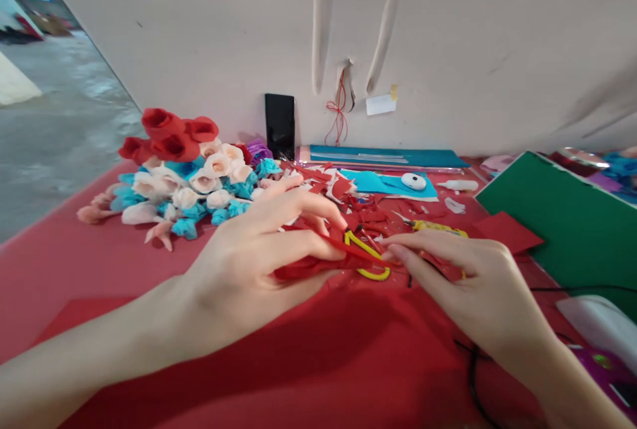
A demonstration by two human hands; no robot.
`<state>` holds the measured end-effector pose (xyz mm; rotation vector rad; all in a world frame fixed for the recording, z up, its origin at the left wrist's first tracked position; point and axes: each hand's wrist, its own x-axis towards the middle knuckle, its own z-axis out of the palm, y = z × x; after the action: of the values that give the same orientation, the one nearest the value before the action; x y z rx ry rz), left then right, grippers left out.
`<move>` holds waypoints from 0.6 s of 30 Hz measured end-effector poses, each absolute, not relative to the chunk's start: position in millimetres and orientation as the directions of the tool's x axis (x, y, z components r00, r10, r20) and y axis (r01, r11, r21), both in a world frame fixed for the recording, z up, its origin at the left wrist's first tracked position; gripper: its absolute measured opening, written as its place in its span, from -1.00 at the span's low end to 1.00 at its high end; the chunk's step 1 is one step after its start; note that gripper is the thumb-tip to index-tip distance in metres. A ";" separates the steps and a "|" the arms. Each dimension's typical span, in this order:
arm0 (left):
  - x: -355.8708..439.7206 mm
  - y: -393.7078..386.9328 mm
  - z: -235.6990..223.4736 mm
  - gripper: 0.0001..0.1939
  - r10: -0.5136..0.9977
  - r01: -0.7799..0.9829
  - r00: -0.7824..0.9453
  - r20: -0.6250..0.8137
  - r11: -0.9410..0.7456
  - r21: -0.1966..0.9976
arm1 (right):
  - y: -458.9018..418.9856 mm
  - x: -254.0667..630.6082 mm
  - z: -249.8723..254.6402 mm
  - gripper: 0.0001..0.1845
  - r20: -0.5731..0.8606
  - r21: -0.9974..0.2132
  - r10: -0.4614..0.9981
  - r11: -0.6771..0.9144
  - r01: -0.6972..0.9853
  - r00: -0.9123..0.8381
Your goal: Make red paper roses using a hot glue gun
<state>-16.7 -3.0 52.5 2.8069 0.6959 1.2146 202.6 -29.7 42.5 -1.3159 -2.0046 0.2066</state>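
Note:
A strip of red crepe paper stretches between my two hands above the table. My left hand is closed around the bunched part of it, thumb below and fingers above. At the strip's other end, my right hand pinches the tip between thumb and fingers. Just behind the strip lie yellow-handled scissors, partly covered by the paper. A large red sheet spreads on the table beneath my hands.
Paper flowers in red, white and blue are heaped at the left. Red scraps lie behind my hands. A black phone leans on the wall. A green board and a black cable are at the right.

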 end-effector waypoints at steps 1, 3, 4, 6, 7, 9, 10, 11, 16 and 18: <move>-16.4 -3.7 53.2 -0.92 0.410 0.379 0.601 0.686 -0.902 0.207 | -31.7 201.7 43.3 -0.90 0.499 -0.483 0.841 0.470 0.739 -0.209; -16.4 -4.3 53.8 -0.93 0.436 0.362 0.590 0.679 -0.895 0.260 | -34.6 200.7 44.9 -0.92 0.542 -0.458 0.814 0.495 0.738 -0.210; -16.7 -4.5 53.8 -0.93 0.445 0.359 0.589 0.675 -0.892 0.275 | -35.8 200.2 45.7 -0.92 0.561 -0.445 0.799 0.513 0.734 -0.218; -17.4 -5.0 53.5 -0.93 0.445 0.349 0.591 0.673 -0.893 0.285 | -38.1 198.7 47.1 -0.89 0.602 -0.407 0.758 0.563 0.720 -0.252; -17.7 -5.4 53.3 -0.93 0.445 0.345 0.587 0.676 -0.893 0.288 | -39.2 197.6 47.5 -0.87 0.628 -0.379 0.730 0.590 0.713 -0.270; -17.8 -6.4 52.9 -0.94 0.460 0.353 0.579 0.673 -0.885 0.302 | -41.2 195.0 47.9 -0.87 0.672 -0.321 0.679 0.626 0.711 -0.295; -17.6 -6.9 52.8 -0.94 0.474 0.360 0.572 0.669 -0.878 0.314 | -42.2 193.6 47.9 -0.87 0.687 -0.293 0.659 0.637 0.713 -0.306; -17.1 -7.2 52.6 -0.95 0.480 0.362 0.570 0.667 -0.876 0.320 | -43.3 192.2 48.0 -0.87 0.695 -0.270 0.645 0.643 0.716 -0.318; -14.6 -7.5 51.5 -0.96 0.470 0.354 0.568 0.676 -0.881 0.315 | -49.4 188.8 49.9 -0.88 0.708 -0.181 0.604 0.657 0.732 -0.367; -14.3 -7.6 50.6 -0.96 0.498 0.370 0.554 0.667 -0.865 0.338 | -51.1 189.3 50.2 -0.87 0.709 -0.171 0.601 0.654 0.737 -0.369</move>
<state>-14.3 -7.6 50.6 2.6275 0.7395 1.2039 189.3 -51.1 50.2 -1.0340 -2.0932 -0.2226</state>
